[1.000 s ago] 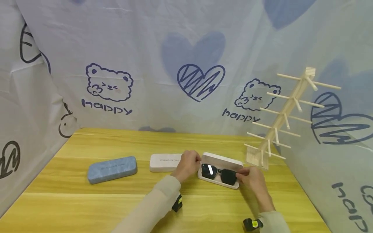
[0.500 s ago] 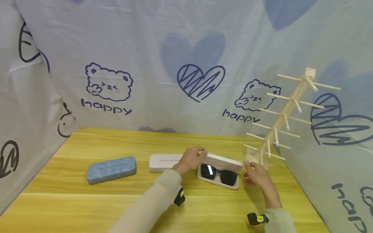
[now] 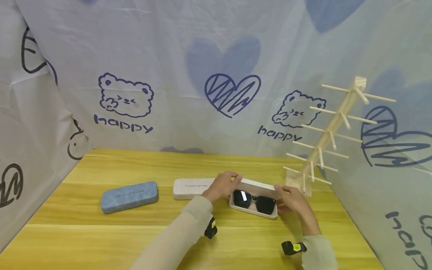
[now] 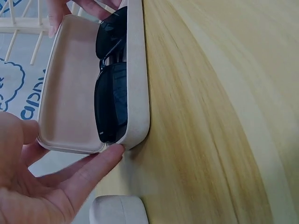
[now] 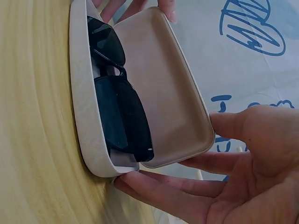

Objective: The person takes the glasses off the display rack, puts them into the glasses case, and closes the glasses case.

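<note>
A pale glasses case (image 3: 236, 206) lies with its lid raised on the table, and dark sunglasses (image 3: 265, 205) rest folded inside it. My left hand (image 3: 223, 186) holds the left end of the case, thumb on the lid's edge and a finger against the base in the left wrist view. At the other end, my right hand (image 3: 293, 198) grips the lid (image 5: 161, 88) between thumb and fingers, with more fingers touching the base. Just left of my left hand is a second white glasses case (image 3: 190, 188), closed and partly covered by that hand.
A closed blue glasses case (image 3: 129, 197) sits farther left on the wooden table (image 3: 84, 240). Behind my right hand stands a leaning wooden rack (image 3: 332, 125) with several pegs. A printed cloth (image 3: 175, 56) hangs along the back and sides.
My right hand has let go of the sunglasses' right side, drawn back, then come in to the lid's right end. My left hand has shifted slightly right onto the lid's left end.
</note>
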### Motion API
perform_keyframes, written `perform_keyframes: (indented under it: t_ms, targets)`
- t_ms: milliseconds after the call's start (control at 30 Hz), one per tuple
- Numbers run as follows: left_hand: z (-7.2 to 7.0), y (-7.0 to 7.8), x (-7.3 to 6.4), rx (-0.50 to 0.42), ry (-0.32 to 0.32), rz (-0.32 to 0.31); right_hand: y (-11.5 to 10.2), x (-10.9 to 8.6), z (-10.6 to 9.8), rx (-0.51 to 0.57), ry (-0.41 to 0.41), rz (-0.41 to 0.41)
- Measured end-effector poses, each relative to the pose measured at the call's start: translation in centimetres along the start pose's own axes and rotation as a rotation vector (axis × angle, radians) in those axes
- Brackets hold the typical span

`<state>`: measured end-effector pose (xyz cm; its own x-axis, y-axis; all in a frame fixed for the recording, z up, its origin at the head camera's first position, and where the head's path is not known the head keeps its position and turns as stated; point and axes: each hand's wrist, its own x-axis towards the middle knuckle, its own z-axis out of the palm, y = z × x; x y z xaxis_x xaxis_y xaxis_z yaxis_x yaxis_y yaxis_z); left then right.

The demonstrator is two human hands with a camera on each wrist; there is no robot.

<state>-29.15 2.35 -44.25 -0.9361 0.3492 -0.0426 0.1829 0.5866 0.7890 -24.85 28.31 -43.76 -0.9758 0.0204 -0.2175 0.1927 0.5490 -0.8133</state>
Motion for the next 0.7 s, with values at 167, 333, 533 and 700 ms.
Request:
perform_keyframes:
  t_ms: [167, 333, 533, 700]
  targets:
    - [0.1, 0.2, -0.2, -0.002, 0.002, -0.034, -0.2, -0.3, 0.0, 0.012, -0.006, -0.010]
    - [0.1, 0.3, -0.7, -0.006, 0.005, -0.046, -0.2, -0.5, 0.2, 0.027, -0.003, -0.013]
    - [0.5, 0.0, -1.0, 0.034, 0.021, -0.033, 0.1, -0.5, 0.1, 0.040, -0.018, -0.031]
    - [0.7, -0.2, -1.2, 0.012, 0.020, -0.029, 0.4, -0.6, 0.1, 0.087, -0.043, -0.042]
